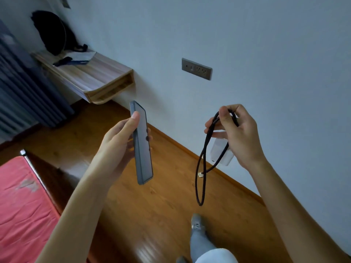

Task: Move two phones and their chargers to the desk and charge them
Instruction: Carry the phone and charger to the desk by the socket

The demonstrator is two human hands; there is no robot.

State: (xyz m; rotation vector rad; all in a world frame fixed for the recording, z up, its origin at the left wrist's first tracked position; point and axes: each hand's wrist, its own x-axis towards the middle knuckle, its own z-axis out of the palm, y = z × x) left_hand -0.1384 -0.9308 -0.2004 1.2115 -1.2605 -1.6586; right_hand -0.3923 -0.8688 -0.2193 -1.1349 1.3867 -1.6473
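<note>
My left hand (pixel 121 141) grips a dark phone (pixel 142 149) in a grey case, held upright with the dark screen facing right. My right hand (pixel 237 133) pinches a black braided cable (pixel 201 173) that hangs down in a long loop, its plug end dangling near the loop's middle. The same hand also holds a white charger block (pixel 221 153) under the palm. Both hands are in the air above the wooden floor. A second phone and charger are not in sight.
A wall-mounted wooden shelf-desk (pixel 91 76) sits at upper left with a black bag (pixel 53 33) and papers on it. A grey wall socket panel (pixel 196 68) is right of it. A red mattress (pixel 20 202) lies lower left, dark curtains (pixel 22 92) far left. My leg and shoe (pixel 197 224) are below.
</note>
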